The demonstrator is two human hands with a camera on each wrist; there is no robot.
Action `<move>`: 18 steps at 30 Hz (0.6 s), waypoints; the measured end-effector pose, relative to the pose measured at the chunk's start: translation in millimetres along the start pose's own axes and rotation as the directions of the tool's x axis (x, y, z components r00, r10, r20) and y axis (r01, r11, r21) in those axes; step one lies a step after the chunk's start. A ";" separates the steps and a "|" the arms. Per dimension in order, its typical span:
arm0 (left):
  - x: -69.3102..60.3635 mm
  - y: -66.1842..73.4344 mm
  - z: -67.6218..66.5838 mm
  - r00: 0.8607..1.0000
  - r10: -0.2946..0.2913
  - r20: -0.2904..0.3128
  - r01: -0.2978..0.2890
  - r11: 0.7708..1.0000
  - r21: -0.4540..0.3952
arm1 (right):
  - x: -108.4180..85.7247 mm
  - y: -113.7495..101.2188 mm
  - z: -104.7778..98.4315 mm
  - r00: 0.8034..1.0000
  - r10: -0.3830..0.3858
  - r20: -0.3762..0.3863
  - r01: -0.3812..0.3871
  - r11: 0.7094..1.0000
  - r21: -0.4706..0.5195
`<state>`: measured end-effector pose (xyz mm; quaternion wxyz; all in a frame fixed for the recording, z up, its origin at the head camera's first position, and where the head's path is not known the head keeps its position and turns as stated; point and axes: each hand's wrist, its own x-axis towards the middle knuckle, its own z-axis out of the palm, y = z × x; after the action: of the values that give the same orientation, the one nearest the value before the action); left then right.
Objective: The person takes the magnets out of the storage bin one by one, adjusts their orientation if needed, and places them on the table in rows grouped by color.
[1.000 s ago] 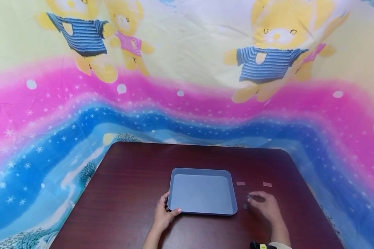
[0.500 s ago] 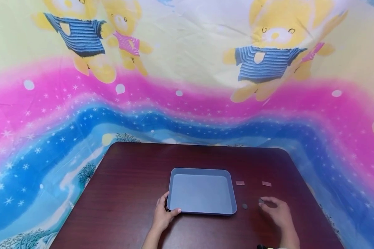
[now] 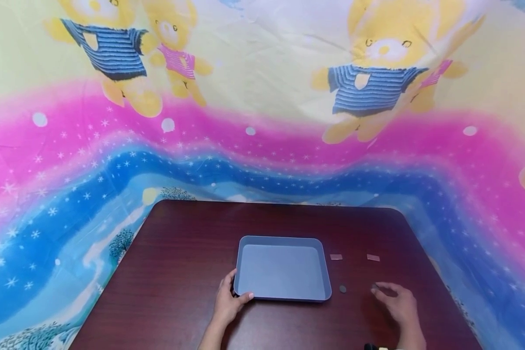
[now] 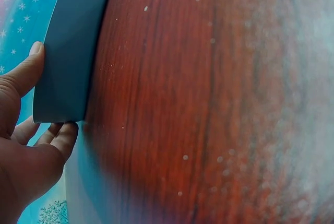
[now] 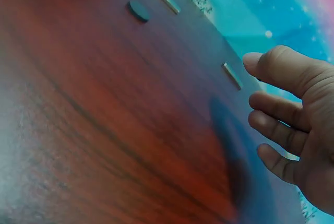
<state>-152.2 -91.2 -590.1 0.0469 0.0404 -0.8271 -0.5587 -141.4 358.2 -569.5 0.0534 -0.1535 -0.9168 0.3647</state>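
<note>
A shallow grey-blue rectangular tray [image 3: 283,272] rests on the dark red-brown table [image 3: 179,253]. My left hand [image 3: 227,301] grips its near left corner, with the thumb on the front side; in the left wrist view the fingers reach under the tray's wall [image 4: 73,51]. To the right of the tray, my right hand [image 3: 398,301] pinches a small dark disc [image 3: 374,287] between thumb and index finger. That disc is hidden in the right wrist view, where the other fingers [image 5: 279,125] curl loosely. A second dark disc [image 3: 343,289] lies just right of the tray.
Two small pinkish rectangular pieces lie behind the discs, a left piece [image 3: 336,257] near the tray and a right piece [image 3: 373,258]. A printed bear curtain [image 3: 262,146] hangs behind the table and along its sides.
My right hand has moved right and slightly toward me with the pinched disc, away from the other disc beside the tray. The left hand and tray look the same.
</note>
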 end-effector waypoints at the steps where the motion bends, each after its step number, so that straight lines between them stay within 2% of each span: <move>1: 0.0 -0.1 0.0 1.000 -0.001 0.002 0.001 1.000 0.002 | -0.3 2.3 0.6 1.000 0.004 -0.004 -0.004 1.000 -0.005; 12: 0.1 -1.2 0.7 1.000 -0.002 0.012 0.002 1.000 -0.010 | 1.9 18.1 8.6 0.992 0.104 -0.065 -0.105 0.994 -0.016; 18: 0.2 -0.9 -0.8 1.000 0.005 0.007 -0.004 1.000 -0.020 | 4.1 19.4 12.0 0.991 0.092 -0.096 -0.096 0.995 -0.038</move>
<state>-152.3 -92.3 -590.6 0.0456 0.0361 -0.8218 -0.5669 -143.1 365.0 -591.6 0.0761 -0.2146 -0.9127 0.3394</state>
